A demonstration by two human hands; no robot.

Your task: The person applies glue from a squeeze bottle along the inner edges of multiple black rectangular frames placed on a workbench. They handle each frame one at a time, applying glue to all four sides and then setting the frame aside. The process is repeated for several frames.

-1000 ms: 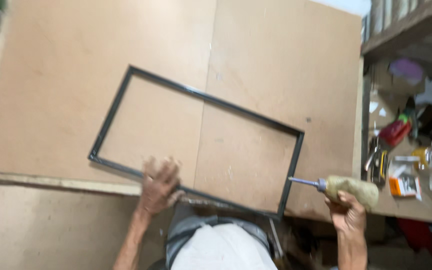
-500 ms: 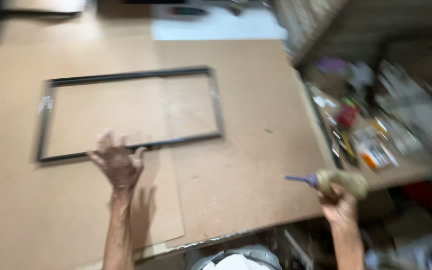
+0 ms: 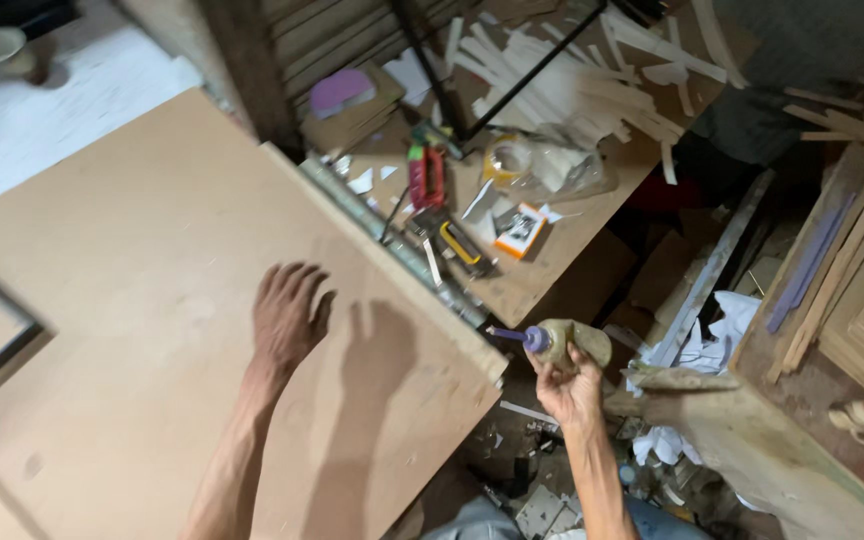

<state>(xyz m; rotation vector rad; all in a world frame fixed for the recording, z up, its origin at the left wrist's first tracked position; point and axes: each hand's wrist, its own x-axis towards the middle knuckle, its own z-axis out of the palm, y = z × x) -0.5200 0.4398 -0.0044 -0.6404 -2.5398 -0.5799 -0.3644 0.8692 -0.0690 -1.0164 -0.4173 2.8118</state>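
The left hand [image 3: 287,315] lies flat with fingers spread on the big brown board [image 3: 152,300] that covers the worktop. The right hand [image 3: 570,388] is closed around a glue bottle [image 3: 564,342] with a purple tip, held just past the board's corner. A messy side table [image 3: 542,270] with tape and small tools sits beyond the board's edge.

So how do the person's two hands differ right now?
The left hand lies open and empty, fingers spread flat on the brown board; the right hand is closed around a grubby glue bottle with a purple nozzle. The left hand is over the board, the right hand off its edge. Both are bare.
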